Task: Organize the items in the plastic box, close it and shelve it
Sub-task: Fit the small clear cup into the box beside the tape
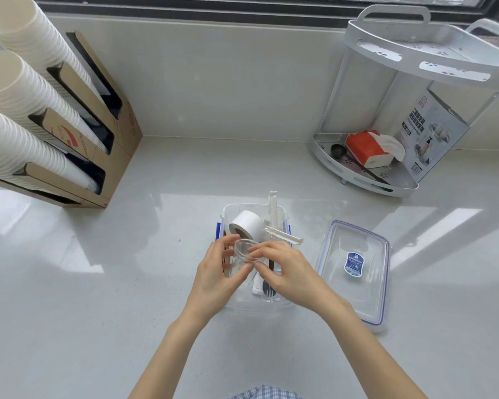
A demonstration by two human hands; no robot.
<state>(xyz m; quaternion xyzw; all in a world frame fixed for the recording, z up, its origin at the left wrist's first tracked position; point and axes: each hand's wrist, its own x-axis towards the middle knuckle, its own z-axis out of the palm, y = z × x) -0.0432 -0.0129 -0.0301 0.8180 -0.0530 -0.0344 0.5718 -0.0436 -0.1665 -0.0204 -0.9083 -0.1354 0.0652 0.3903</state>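
The clear plastic box (284, 214) with blue clips stands open on the counter in front of me. Inside it are a white tape roll (247, 224), a white comb (273, 207) leaning over the far rim, clear plastic tongs (284, 237) and a wrapped black fork (269, 286). Over the box, my left hand (216, 279) and my right hand (285, 272) hold a small clear round cup (244, 251) between their fingertips. The box's clear lid (355, 272) lies flat on the counter to the right.
A white two-tier corner shelf (398, 180) stands at the back right, holding a tissue pack (366, 148), a black spoon and a printed carton. A cardboard holder with stacked paper cups (26, 110) fills the left. The wall rises behind the counter.
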